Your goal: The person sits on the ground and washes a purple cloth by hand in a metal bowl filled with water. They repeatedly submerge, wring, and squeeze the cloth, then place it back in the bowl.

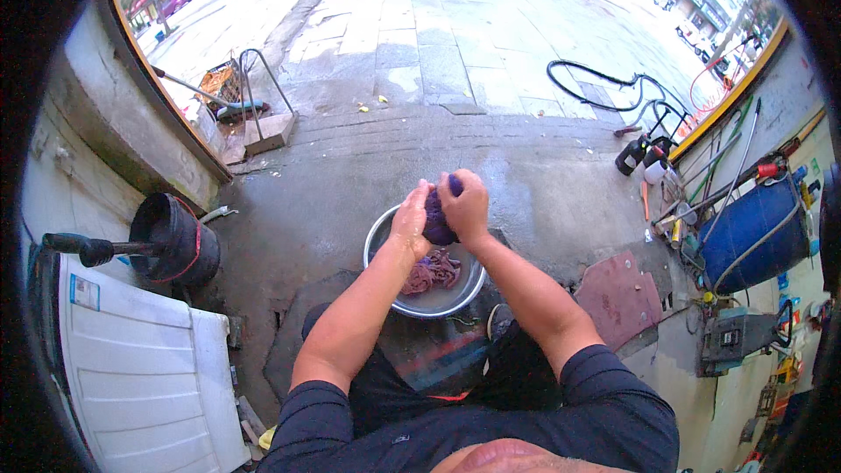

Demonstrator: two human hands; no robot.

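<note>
A dark purple wet cloth (436,218) is bunched up between my two hands, above the far part of a round metal basin (478,286). My left hand (411,220) presses against its left side with fingers extended and skin wet. Curled over the right side of the bundle are the fingers of my right hand (468,209). Below them, a crumpled mauve-brown cloth (430,274) lies in cloudy water in the basin. My forearms hide parts of the basin's rim.
A black bucket (209,253) and a white ribbed panel (141,368) stand on the left. To the right are a blue drum (755,236), bottles (632,154) and a reddish mat (621,299). A black hose (591,75) loops across the paving ahead.
</note>
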